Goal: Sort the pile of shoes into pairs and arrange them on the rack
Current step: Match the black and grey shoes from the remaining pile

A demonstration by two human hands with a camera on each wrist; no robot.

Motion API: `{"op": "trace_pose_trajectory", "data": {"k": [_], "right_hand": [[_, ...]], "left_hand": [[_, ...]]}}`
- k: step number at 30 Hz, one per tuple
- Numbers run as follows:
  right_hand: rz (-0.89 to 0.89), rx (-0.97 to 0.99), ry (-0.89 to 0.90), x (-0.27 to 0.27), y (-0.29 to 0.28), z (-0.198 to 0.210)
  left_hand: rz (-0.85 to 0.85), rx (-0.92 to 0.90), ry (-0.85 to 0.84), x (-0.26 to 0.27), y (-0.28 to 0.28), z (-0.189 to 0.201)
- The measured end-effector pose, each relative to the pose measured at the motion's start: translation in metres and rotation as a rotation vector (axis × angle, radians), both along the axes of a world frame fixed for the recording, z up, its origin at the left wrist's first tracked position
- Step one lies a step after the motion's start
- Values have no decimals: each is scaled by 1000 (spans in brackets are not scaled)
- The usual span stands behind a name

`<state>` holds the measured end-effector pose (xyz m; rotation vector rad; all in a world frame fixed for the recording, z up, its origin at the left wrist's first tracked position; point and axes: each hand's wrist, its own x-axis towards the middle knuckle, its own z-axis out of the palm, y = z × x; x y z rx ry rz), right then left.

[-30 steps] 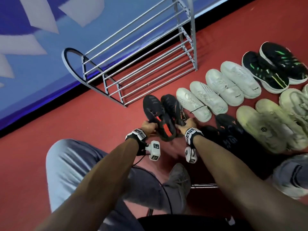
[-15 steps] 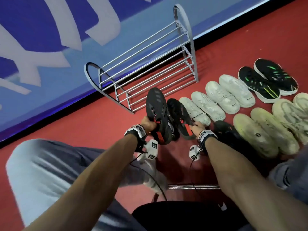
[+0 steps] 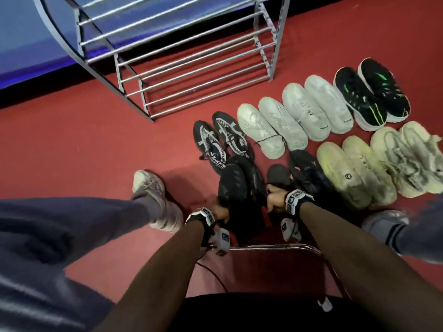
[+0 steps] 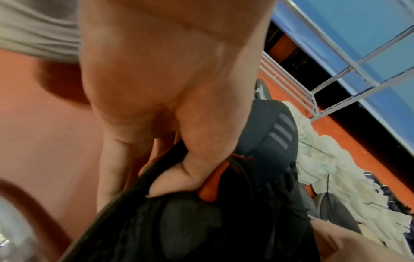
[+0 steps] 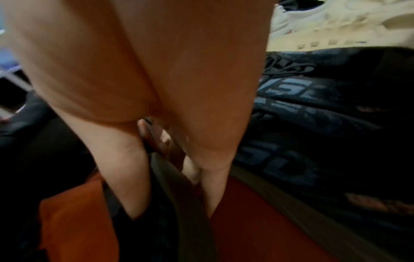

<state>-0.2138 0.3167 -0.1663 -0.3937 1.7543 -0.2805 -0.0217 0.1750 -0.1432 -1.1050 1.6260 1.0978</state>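
My left hand point(image 3: 219, 212) grips a black shoe point(image 3: 231, 185) by its heel collar. In the left wrist view the thumb point(image 4: 195, 159) is hooked inside the orange-lined opening, and grey stripes mark the shoe point(image 4: 277, 127). My right hand point(image 3: 273, 198) pinches the rim of the matching black shoe point(image 3: 255, 178), its fingers point(image 5: 139, 168) either side of the dark rim point(image 5: 179, 195). Both shoes hang low, just in front of my seat. The grey metal rack point(image 3: 191, 56) stands bare against the blue wall, well beyond them.
Pairs line the red floor: black-and-white point(image 3: 211, 142), two white pairs point(image 3: 261, 130) point(image 3: 318, 104), black-and-green point(image 3: 371, 92), yellowish point(image 3: 347, 168), beige point(image 3: 412, 159). A dark navy shoe point(image 3: 309, 173) lies right of my right hand. My feet point(image 3: 153, 192) point(image 3: 383, 219) flank a chair frame point(image 3: 275, 246).
Both hands have drawn the two black shoes back toward me and lower, away from the rack. A black-and-white pair now shows on the floor beyond them.
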Motion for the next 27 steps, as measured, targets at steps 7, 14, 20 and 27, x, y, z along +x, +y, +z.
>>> {"op": "trace_pose_trajectory", "data": {"k": [7, 14, 20, 27], "right_hand": [[199, 95, 61, 24, 20, -1], [-12, 112, 71, 34, 26, -1], [-144, 84, 98, 38, 20, 0], [-177, 112, 277, 32, 18, -5]], "left_hand": [[-52, 163, -120, 22, 18, -26], [233, 136, -97, 19, 16, -18], [166, 78, -88, 0, 3, -12], [284, 79, -56, -3, 12, -27]]}}
